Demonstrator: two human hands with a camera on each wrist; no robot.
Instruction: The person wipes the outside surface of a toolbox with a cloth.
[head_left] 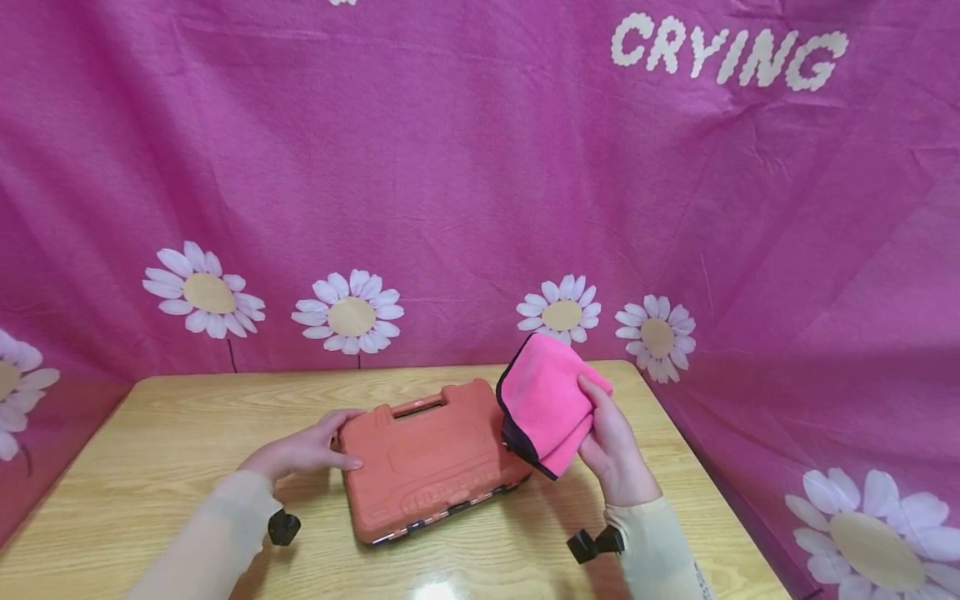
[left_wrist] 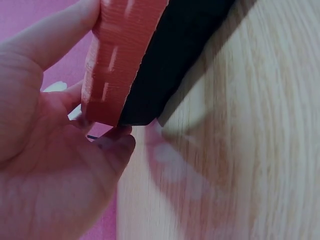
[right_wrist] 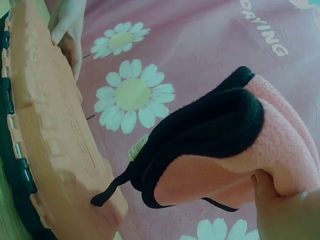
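An orange plastic tool case point(head_left: 427, 467) with a dark lower half lies at a slant over the wooden table, its handle toward the back. My left hand point(head_left: 311, 446) grips its left end, thumb on the lid and fingers round the far side; the left wrist view shows the case's end point(left_wrist: 112, 65) between thumb and fingers. In my right hand point(head_left: 615, 446) is a folded pink cloth point(head_left: 547, 400) with black edging, pinched at its right side. The cloth overlaps the case's right end in the head view. A black loop point(right_wrist: 112, 190) and a small tag point(right_wrist: 137, 147) hang from it.
The wooden table point(head_left: 187, 433) ends at the back and right against a magenta curtain point(head_left: 450, 183) printed with white daisies. Dark latches point(head_left: 457, 507) line the case's near edge. Black camera mounts point(head_left: 283, 527) sit on both wrists.
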